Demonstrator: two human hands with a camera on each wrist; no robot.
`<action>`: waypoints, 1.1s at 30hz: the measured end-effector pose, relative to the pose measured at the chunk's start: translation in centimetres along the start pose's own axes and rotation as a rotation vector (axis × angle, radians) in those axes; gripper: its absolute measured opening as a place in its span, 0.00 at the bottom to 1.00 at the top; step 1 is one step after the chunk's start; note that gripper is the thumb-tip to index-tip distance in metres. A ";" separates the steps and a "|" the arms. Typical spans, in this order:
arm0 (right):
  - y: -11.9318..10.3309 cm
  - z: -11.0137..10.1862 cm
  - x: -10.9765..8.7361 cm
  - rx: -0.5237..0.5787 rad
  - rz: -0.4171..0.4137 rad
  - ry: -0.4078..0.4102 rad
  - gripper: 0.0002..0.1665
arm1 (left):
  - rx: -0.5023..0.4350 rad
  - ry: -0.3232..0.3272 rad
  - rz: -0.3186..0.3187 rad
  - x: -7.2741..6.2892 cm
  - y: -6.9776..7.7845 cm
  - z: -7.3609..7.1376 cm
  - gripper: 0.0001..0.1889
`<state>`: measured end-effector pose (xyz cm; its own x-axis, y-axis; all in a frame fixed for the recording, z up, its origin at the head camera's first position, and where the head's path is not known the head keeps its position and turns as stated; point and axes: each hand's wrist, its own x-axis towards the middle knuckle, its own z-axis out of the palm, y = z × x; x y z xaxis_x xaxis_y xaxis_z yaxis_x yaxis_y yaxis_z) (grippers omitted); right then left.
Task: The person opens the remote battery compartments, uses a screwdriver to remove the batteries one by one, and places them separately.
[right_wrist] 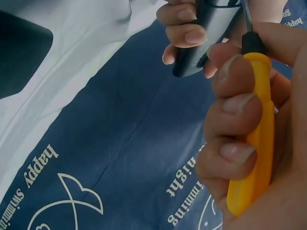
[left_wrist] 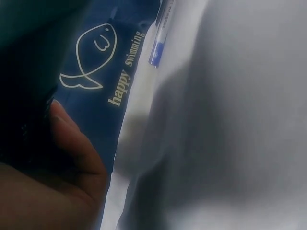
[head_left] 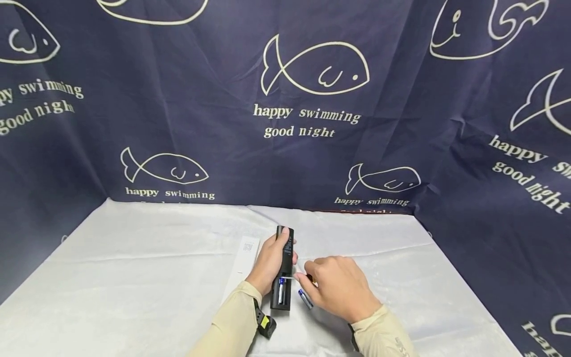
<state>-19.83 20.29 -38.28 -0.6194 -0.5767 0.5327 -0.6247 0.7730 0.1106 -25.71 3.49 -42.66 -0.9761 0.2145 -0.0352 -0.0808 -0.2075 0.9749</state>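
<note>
My left hand [head_left: 269, 259] grips a black remote control [head_left: 287, 264] back side up, thumb along its far part. The battery bay at its near end is uncovered and holds a blue-and-silver battery [head_left: 281, 291]. My right hand [head_left: 337, 285] holds a screwdriver [right_wrist: 264, 81] by its yellow handle, fingers wrapped round it. In the head view the metal shaft reaches across the remote to the battery's far end. A loose battery [head_left: 305, 299] lies on the cloth between the remote and my right hand. In the left wrist view the remote is mostly dark.
A long white box [head_left: 244, 258] with a printed code lies left of the remote, partly behind my left arm. White cloth [head_left: 134, 277] covers the table. Dark blue fabric [head_left: 232, 124] with fish drawings stands behind and at both sides.
</note>
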 end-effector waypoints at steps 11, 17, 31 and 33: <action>0.5 -0.3 0.3 -0.011 -0.037 0.016 0.25 | 0.014 0.032 0.036 0.0 0.3 0.1 0.30; 0.8 -0.4 0.3 -0.002 -0.028 0.021 0.25 | 0.022 0.041 0.035 0.1 0.2 0.1 0.30; 0.9 -0.6 -0.2 0.024 0.029 -0.009 0.28 | 0.011 0.076 0.029 0.0 -0.1 0.0 0.29; 1.0 -0.7 -0.1 0.027 0.033 -0.009 0.28 | 0.005 0.081 0.029 0.1 0.0 0.0 0.29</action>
<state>-20.05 21.31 -37.65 -0.6442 -0.5533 0.5281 -0.6160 0.7845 0.0706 -25.78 3.49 -42.70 -0.9911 0.1307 -0.0242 -0.0512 -0.2074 0.9769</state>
